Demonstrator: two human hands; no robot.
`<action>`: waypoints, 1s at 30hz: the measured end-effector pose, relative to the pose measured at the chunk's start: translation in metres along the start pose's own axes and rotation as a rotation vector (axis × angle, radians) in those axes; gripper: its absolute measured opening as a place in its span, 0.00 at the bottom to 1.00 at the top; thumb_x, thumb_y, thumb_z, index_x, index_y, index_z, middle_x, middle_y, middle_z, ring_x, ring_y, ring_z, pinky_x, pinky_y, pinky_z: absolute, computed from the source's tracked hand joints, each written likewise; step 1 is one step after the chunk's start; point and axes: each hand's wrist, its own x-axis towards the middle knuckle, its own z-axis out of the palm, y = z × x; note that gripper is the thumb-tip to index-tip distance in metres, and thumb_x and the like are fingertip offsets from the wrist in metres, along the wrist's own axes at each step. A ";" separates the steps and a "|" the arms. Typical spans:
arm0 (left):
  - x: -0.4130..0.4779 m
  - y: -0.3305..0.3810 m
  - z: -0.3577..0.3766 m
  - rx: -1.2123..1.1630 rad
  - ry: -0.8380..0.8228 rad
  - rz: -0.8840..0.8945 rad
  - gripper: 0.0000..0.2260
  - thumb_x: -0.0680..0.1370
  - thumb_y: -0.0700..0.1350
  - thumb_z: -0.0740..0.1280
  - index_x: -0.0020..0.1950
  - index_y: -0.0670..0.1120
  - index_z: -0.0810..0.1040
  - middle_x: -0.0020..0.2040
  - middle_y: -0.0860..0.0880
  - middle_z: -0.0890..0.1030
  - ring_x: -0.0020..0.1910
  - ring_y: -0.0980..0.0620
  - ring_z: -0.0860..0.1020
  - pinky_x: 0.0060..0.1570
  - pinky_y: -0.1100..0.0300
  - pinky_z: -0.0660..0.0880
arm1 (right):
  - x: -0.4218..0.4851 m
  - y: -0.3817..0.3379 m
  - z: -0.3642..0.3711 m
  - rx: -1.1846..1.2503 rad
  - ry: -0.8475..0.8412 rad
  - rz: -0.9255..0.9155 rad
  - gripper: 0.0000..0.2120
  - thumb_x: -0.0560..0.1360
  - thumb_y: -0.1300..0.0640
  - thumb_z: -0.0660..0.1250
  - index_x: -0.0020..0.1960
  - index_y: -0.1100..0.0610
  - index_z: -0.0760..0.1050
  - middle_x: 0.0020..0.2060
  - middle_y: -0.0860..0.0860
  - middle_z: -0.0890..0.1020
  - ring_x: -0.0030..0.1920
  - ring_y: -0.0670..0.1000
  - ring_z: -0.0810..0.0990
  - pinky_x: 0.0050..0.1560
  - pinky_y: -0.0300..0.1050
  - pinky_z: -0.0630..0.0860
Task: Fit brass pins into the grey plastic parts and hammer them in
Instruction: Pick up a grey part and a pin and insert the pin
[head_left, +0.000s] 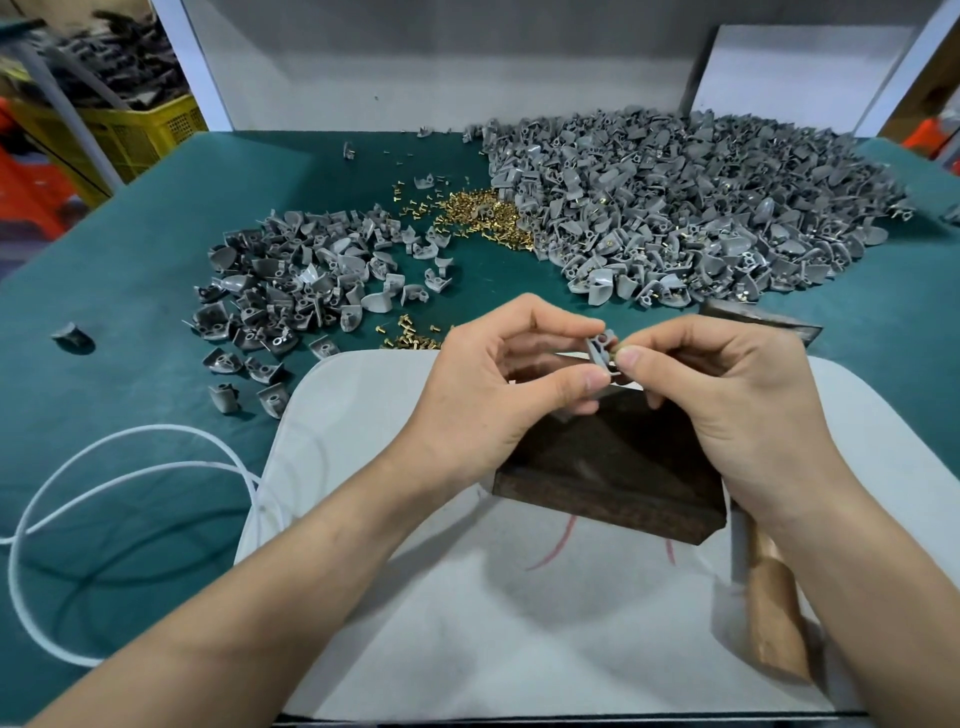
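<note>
My left hand (498, 379) pinches a small grey plastic part (601, 349) between thumb and fingers, held above a dark wooden block (613, 467). My right hand (727, 384) pinches a brass pin (618, 351) against the right side of that part. Loose brass pins (483, 215) lie in a heap at the table's middle, with a few more pins (405, 335) just beyond my left hand. A hammer with a wooden handle (774, 613) lies under my right wrist.
A pile of grey parts (306, 291) spreads at the left, a much bigger pile (691, 208) at the right back. A white mat (415, 597) covers the near green table (130, 249). White cord (104, 467) loops at left. A second dark block (763, 322) lies behind my right hand.
</note>
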 end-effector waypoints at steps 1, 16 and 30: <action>0.000 0.000 0.000 -0.011 0.001 -0.006 0.11 0.66 0.38 0.73 0.47 0.45 0.79 0.44 0.50 0.85 0.44 0.53 0.83 0.44 0.58 0.81 | 0.000 0.000 0.000 0.005 0.001 0.003 0.04 0.68 0.59 0.73 0.36 0.52 0.81 0.24 0.42 0.79 0.26 0.40 0.73 0.31 0.29 0.69; -0.002 -0.002 0.005 0.048 0.046 0.043 0.12 0.67 0.31 0.74 0.45 0.44 0.79 0.40 0.55 0.85 0.42 0.58 0.83 0.42 0.69 0.76 | -0.001 0.003 -0.001 0.027 0.012 0.013 0.06 0.68 0.60 0.73 0.36 0.51 0.81 0.29 0.44 0.82 0.29 0.38 0.77 0.33 0.27 0.70; -0.002 -0.003 0.008 0.074 0.062 0.045 0.13 0.67 0.30 0.73 0.43 0.46 0.79 0.37 0.59 0.84 0.40 0.61 0.82 0.42 0.70 0.76 | 0.000 0.004 -0.002 0.027 -0.013 0.035 0.08 0.69 0.64 0.73 0.35 0.53 0.81 0.28 0.45 0.82 0.28 0.39 0.77 0.33 0.28 0.71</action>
